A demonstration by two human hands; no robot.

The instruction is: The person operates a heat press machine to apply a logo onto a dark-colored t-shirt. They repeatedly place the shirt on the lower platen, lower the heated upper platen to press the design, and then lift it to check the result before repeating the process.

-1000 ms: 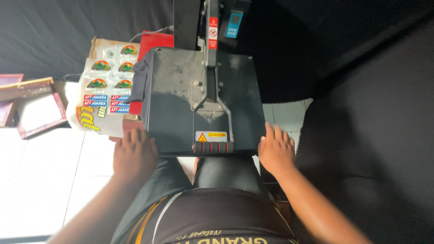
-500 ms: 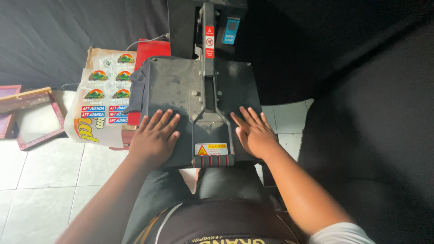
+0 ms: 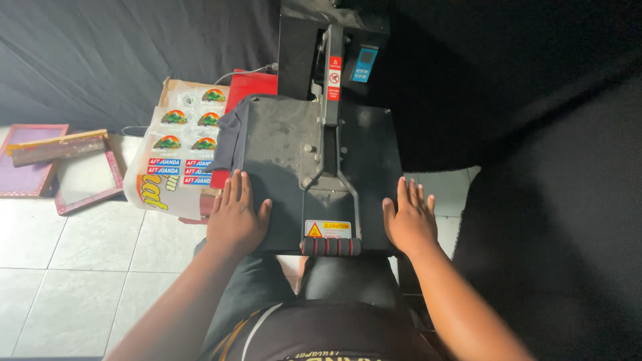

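item: dark grey flat-bed heat press with square metal top plate, closed, set on the floor in front of the seated person; long axis runs away from the body along the central lever arm, ending nearest the person in a red-and-black ribbed foam handle; left hand flat on the plate's near left corner, fingers spread, pinching nothing; right hand flat at the near right edge, fingers spread, likewise empty; handle lies between the hands, about equally near each; printed transfer sheets lie left of the plate; dark cloth edge protrudes at the plate's left side.
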